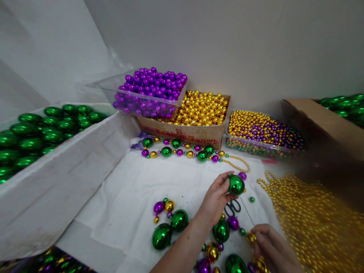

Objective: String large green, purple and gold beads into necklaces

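Observation:
My left hand (217, 197) is closed around a large shiny green bead (236, 185), with a purple bead (242, 176) just beyond it. Lower right, my right hand (273, 244) pinches a thin string or wire (248, 214) that runs up toward the green bead. A gold bead (251, 237) sits at the right fingertips. Strung green, purple and gold beads (221, 230) lie under and between my hands. Black-handled scissors (233, 207) rest on the white cloth (125, 204), partly hidden by my left hand. One small green bead (251, 199) lies loose.
A finished-looking bead necklace (179, 152) lies before a carton of gold beads (203, 110). Around stand a clear tub of purple beads (152, 91), a tub of small mixed beads (261, 131) and a white box of green beads (51, 134). Gold bead strands (315, 216) heap at right.

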`<state>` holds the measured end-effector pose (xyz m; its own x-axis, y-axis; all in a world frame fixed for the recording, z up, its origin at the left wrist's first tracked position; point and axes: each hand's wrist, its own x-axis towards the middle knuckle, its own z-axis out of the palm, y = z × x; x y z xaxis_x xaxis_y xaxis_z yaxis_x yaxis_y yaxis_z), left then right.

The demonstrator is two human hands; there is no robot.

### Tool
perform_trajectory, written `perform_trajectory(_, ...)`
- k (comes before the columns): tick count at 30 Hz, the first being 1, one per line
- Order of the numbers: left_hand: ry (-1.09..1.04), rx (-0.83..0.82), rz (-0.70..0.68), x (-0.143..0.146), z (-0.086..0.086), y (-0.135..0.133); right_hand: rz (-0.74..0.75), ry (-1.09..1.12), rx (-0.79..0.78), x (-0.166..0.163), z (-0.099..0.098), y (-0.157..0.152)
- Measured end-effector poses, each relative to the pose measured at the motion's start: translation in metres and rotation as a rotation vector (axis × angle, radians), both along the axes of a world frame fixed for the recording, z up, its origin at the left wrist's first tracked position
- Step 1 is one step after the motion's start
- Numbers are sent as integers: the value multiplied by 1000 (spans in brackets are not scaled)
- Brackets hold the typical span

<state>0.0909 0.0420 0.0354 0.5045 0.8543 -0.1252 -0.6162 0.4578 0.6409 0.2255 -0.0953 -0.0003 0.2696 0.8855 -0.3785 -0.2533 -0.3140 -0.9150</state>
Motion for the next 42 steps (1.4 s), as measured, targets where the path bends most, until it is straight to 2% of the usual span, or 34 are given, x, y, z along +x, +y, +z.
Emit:
perform_trajectory(5,31,16,-130,9,-4,-14,-4,-90,8,-5,6,19)
perform_trajectory(8,84,47,-182,14,-3,-14,-63,-280,91,1,13,36)
perform_trajectory(11,183,101,-135,23,2,-1,-70,-515,144,14,20,47)
perform_trajectory(14,281,209,-67,35,13,12,31,-577,135,28,26,46)
perform_trajectory(16,336,304,-78,41,22,17,77,-551,144,37,30,40)
perform_trajectory(20,399,429,-155,53,35,13,23,-650,170,49,31,29)
perform_trajectory(24,367,441,-240,64,34,7,-24,-829,234,52,26,30)
perform_trajectory(31,372,451,-295,73,33,5,-104,-560,256,47,7,48)
perform_trajectory(34,324,428,-317,65,35,9,-155,-414,255,46,9,47)
perform_trajectory(38,316,480,-415,49,28,15,-213,-201,314,44,39,38)
perform_trajectory(42,409,704,-603,44,15,11,-192,53,462,39,83,38)
